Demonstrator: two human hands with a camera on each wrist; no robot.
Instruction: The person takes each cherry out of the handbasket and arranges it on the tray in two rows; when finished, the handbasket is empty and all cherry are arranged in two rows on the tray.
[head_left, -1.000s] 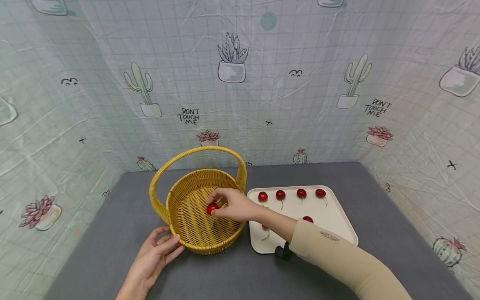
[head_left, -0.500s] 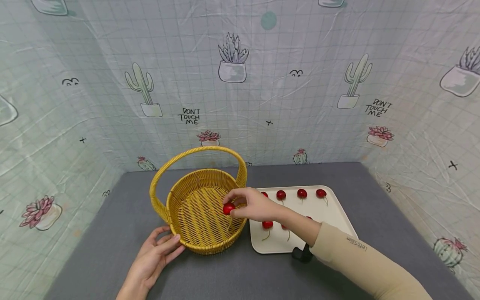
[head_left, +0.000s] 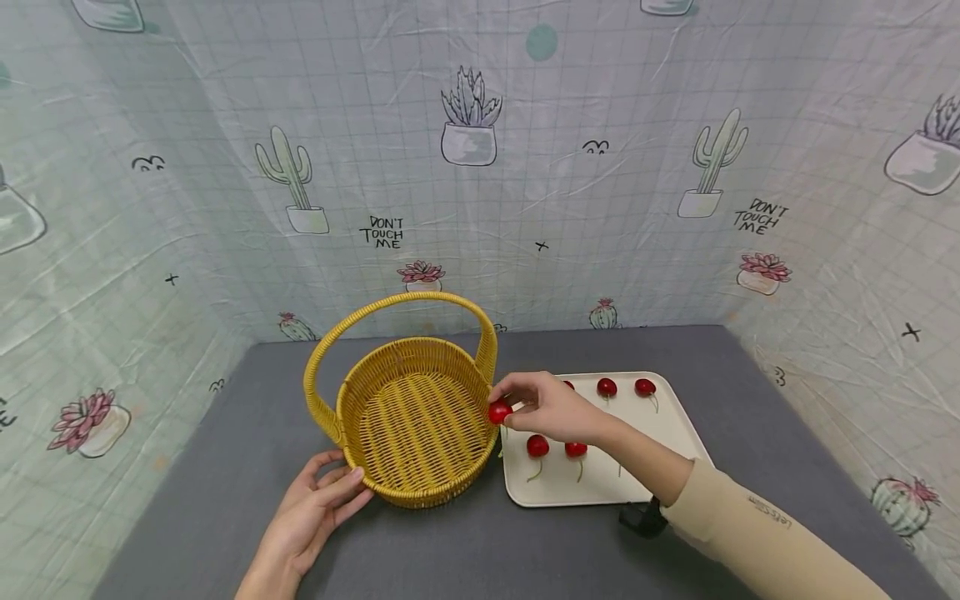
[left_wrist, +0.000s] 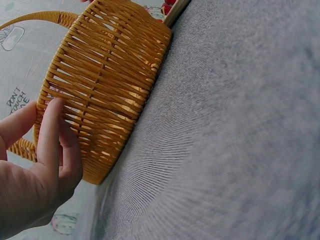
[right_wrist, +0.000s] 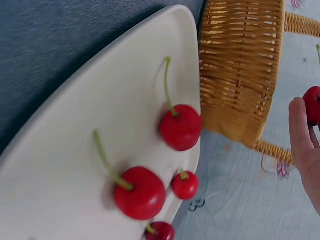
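A yellow wicker basket (head_left: 423, 442) with a tall arched handle stands left of centre. My left hand (head_left: 315, 508) pinches its near-left rim, thumb on top and fingers against the outer wall, as the left wrist view shows. Between thumb and fingers of my right hand (head_left: 555, 408) is a red cherry (head_left: 500, 412) with a green stem. That hand hovers above the gap between the basket's right rim and a cream tray (head_left: 675, 442). Several cherries lie on the tray, including a near-left cherry (head_left: 537, 446) and a far-right cherry (head_left: 645, 387). The right hand and forearm cover part of the tray.
Basket and tray stand side by side on a grey cloth-covered table (head_left: 450, 558). A patterned curtain (head_left: 540, 200) closes off the back and sides. A black device (head_left: 643, 518) hangs under my right wrist, close to the tray's front edge.
My right hand has travelled right with the cherry, from above the basket's inside to past its right rim. More of the basket's floor shows. My left hand has stayed at the rim.
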